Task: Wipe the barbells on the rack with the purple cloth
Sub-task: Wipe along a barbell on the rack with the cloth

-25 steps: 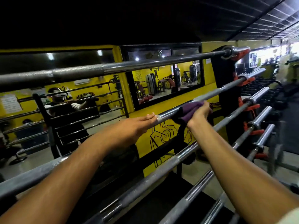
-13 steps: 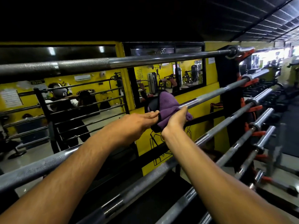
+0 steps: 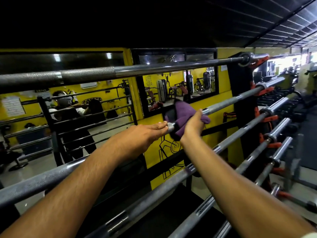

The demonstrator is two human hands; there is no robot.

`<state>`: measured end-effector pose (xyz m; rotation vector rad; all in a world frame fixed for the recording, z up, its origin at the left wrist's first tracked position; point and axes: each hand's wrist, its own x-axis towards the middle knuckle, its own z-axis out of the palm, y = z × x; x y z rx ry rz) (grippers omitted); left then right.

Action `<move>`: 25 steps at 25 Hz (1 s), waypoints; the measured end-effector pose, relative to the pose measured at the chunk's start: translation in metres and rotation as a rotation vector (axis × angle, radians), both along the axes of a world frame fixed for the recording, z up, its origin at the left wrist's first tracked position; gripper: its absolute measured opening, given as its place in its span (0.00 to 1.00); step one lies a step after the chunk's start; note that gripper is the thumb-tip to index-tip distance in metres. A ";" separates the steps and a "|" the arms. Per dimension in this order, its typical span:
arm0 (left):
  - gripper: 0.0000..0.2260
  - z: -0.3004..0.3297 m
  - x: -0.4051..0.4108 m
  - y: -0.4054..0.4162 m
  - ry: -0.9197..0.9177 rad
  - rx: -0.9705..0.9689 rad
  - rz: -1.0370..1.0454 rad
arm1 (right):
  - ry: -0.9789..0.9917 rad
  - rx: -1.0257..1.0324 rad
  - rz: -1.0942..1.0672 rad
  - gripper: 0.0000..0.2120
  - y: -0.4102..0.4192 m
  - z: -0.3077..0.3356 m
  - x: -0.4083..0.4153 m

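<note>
Since earlier our right hand slid the cloth left | now clamped round cloth and bar | left hand flat on bar, probably fingers straight

The purple cloth and the right hand hide the part of the bar under them. The left hand covers more of this bar, so its fingers' hold cannot be told. Every bar leaves the picture at the left or bottom edge. The rack foot is hidden. The far gym at the right is blurred.
</note>
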<state>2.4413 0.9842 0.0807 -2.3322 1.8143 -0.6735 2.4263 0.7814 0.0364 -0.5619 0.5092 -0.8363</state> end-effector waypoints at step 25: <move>0.15 -0.020 -0.035 0.023 0.093 -0.359 0.002 | -0.009 -0.416 0.234 0.14 0.025 -0.013 -0.146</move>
